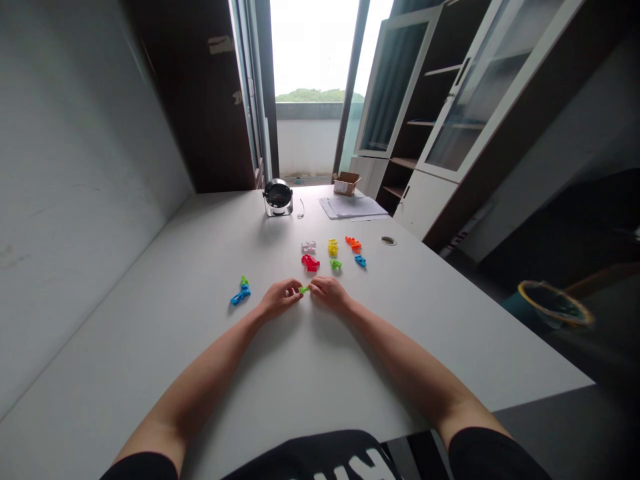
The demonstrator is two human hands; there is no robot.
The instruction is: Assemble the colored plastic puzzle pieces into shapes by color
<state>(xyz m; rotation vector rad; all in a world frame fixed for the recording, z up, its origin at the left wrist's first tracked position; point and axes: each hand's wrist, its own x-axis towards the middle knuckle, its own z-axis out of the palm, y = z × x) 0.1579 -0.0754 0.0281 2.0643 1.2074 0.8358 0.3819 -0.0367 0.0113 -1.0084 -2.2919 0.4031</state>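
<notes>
Between my two hands is a small bright green plastic piece (304, 289), held just over the white table (280, 387). My left hand (281, 297) pinches its left end, and my right hand (327, 292) has its fingers on the right end. The piece's exact shape is too small to make out. Left of my left hand lies a blue and green cluster of plastic pieces (241, 293). Beyond my hands sit small groups of pieces: white (309, 247), red (311, 263), yellow (333, 247), green (335, 265), orange (353, 244) and blue (360, 261).
Toward the far edge stand a round black device on a stand (278, 197) and an open cardboard box (346, 183). Papers (354, 207) lie near the box. A round cable hole (389, 241) is at the right edge. A wall (75, 200) borders the table's left side.
</notes>
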